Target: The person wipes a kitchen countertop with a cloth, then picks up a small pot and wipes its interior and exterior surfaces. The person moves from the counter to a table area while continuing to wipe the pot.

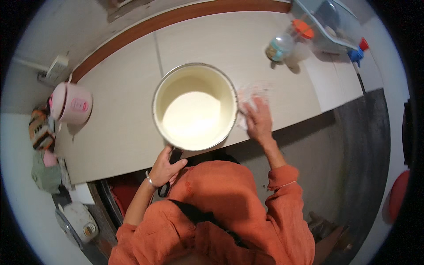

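A large cream enamel pot (pixel 152 108) with a dark rim is at the table's front edge, its inside bare and pale. My left hand (pixel 164 170) is closed around the pot's black handle (pixel 175 155), close to my body. To the right of the pot, my right hand (pixel 259 118) presses a pale pinkish cloth (pixel 263 89) onto the table (pixel 119 128). Its fingers are partly spread over the cloth, and both fingers and cloth are smeared by motion. The cloth lies close to the pot's right side.
A pink rice cooker (pixel 76 104) stands at the left end. At the far right are a glass jar (pixel 279 47), an orange-lidded jar (pixel 303 29) and a pale blue plastic bin (pixel 322 37). A wall socket (pixel 57 67) is behind the cooker. A dark slab (pixel 366 132) borders the right side.
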Motion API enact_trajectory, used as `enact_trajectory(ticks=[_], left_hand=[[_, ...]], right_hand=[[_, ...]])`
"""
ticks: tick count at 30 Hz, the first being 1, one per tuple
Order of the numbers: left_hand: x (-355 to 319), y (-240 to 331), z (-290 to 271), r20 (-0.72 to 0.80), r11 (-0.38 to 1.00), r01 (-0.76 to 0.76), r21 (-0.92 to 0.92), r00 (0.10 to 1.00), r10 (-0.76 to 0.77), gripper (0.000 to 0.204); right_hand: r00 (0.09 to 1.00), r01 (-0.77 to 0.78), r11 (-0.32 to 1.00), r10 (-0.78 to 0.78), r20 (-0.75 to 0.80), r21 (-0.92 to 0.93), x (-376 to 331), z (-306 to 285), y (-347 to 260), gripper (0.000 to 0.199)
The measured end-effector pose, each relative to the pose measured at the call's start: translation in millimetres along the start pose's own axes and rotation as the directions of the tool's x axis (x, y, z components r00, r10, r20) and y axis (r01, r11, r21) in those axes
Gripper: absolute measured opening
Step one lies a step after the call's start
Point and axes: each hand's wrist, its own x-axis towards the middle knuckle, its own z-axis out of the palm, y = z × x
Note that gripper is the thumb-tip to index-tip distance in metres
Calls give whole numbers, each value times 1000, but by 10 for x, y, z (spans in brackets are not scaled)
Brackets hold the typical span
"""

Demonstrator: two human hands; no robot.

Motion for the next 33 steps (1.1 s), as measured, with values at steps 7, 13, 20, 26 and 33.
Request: enact_trajectory(ticks=[7,13,20,26,33], left_hand=[[-82,-29,263,-38,999,-45,31,998,46,52],[-91,-14,428,56,999,-48,-1,997,48,47],[9,-55,475,198,998,-14,-68,980,27,43],[-21,-8,573,242,999,10,-42,970,0,35],[46,56,831,171,998,-10,64,985,-1,37]], right_hand=[[981,-167,967,143,-131,-194,-111,-382,1023,40],[862,-468,799,321,-392,-377,-122,-835,2021,36],[988,-78,990,62,-139,-114,-371,-347,457,41],[989,-89,978,64,-135,-186,-275,-578,871,37],[799,-555,766,383,-464,-324,-28,-883,2209,33]])
